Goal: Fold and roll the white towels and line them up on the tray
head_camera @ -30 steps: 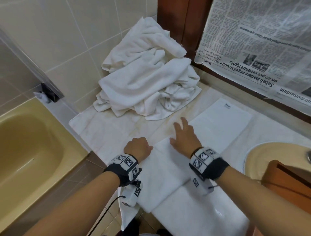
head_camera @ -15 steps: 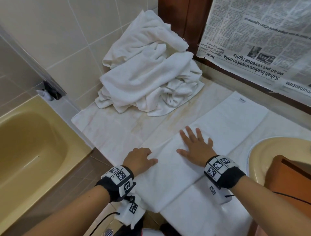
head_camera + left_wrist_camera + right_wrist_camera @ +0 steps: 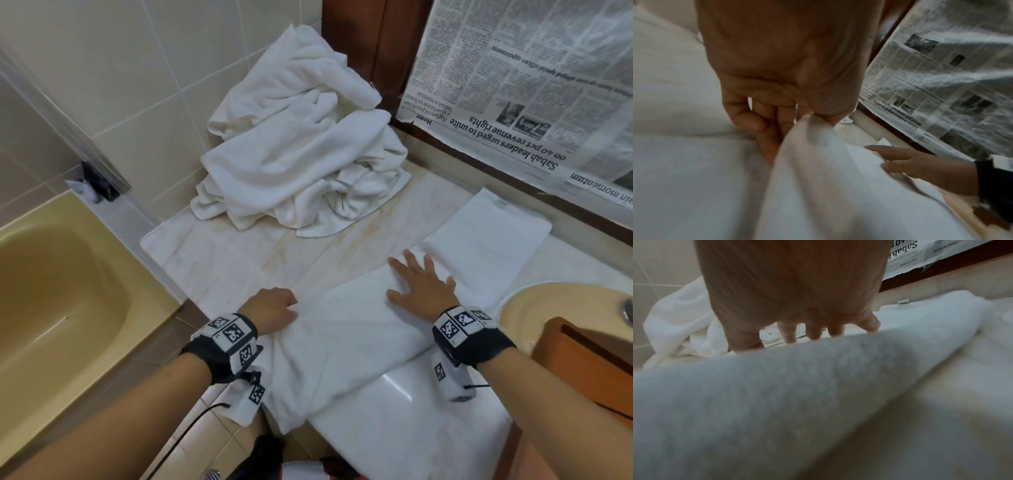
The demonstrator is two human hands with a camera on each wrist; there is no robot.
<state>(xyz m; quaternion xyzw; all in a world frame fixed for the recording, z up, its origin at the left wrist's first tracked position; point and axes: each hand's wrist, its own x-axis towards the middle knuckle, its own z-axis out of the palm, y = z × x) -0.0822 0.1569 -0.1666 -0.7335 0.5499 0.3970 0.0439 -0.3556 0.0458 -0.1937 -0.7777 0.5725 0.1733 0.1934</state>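
A long white towel, folded lengthwise, lies across the marble counter, its near end hanging over the front edge. My left hand pinches the towel's left edge with curled fingers, the cloth rising between thumb and fingers. My right hand presses flat on the towel's middle with fingers spread; in the right wrist view its fingers show beyond the towel. A heap of unfolded white towels is piled at the back against the tiled wall. No tray is clearly in view.
A yellow bathtub lies to the left, below the counter. A yellow basin with a brown wooden box is at the right. Newspaper covers the mirror behind the counter.
My right hand has slid further along the towel, to the right and away from me, pressing flat. The left hand stays gripping the towel's left edge.
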